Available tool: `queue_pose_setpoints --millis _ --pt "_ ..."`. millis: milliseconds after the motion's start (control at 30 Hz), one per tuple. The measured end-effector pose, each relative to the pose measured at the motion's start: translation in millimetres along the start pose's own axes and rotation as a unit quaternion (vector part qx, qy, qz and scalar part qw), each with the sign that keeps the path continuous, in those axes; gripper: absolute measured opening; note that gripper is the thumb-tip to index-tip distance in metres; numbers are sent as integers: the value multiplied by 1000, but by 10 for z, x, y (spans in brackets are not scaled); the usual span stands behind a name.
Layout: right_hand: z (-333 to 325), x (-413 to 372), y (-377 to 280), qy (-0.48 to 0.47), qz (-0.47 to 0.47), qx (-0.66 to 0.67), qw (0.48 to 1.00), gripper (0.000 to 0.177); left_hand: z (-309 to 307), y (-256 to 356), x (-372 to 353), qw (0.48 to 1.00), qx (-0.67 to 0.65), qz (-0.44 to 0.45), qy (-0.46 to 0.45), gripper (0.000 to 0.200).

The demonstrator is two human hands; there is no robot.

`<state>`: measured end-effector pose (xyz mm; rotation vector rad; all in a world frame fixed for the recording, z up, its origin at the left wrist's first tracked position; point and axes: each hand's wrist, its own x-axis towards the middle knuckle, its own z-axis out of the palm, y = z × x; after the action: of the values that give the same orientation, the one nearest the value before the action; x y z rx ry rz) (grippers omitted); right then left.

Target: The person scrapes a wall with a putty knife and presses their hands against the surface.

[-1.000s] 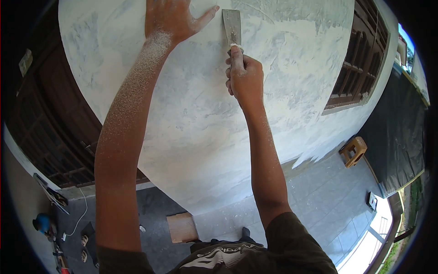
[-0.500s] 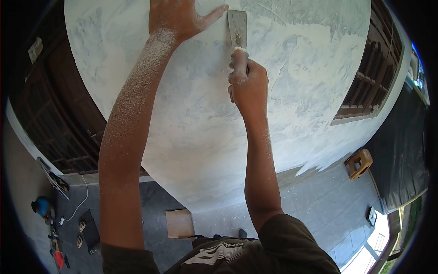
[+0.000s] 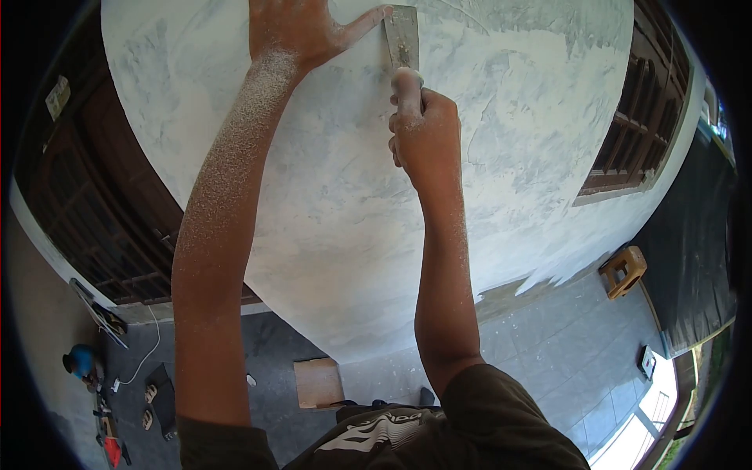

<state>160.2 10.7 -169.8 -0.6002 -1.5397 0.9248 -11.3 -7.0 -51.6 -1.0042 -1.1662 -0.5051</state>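
Observation:
A wall patched with white and grey plaster fills the middle of the view. My left hand lies against its upper part, thumb stretched out to the right, the other fingers cut off by the top edge. Pale dust coats the wrist and forearm. My right hand is wrapped round the handle of a putty knife. The knife's metal blade points up and lies at the wall, its top corner close to my left thumb tip.
Dark wooden doors stand left, a barred window right. On the grey tiled floor are a brown stool, a cardboard piece, sandals, a white cable and tools. A dark sheet hangs at the right.
My right hand and the putty knife have moved slightly up along the wall. My left hand has shifted slightly up and left. The head view has shifted a little.

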Motion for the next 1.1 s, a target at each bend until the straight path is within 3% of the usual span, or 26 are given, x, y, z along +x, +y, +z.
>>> queue_pose_setpoints --millis 100,167,267,567,1100 --pt "6 2 37 -22 -8 48 999 53 6 -7 0 1000 17 0 3 107" --pt "-19 -45 -19 -54 64 145 986 50 4 -9 -1 1000 15 2 6 108" --pt "-39 -71 50 -98 20 222 970 47 -4 1 -16 1000 10 -5 7 105" --pt "-110 -161 -33 -83 73 172 979 46 0 12 -11 1000 -17 -6 24 97" --pt "-135 -96 -77 -72 51 145 986 49 -14 27 -25 1000 -17 -9 19 98"
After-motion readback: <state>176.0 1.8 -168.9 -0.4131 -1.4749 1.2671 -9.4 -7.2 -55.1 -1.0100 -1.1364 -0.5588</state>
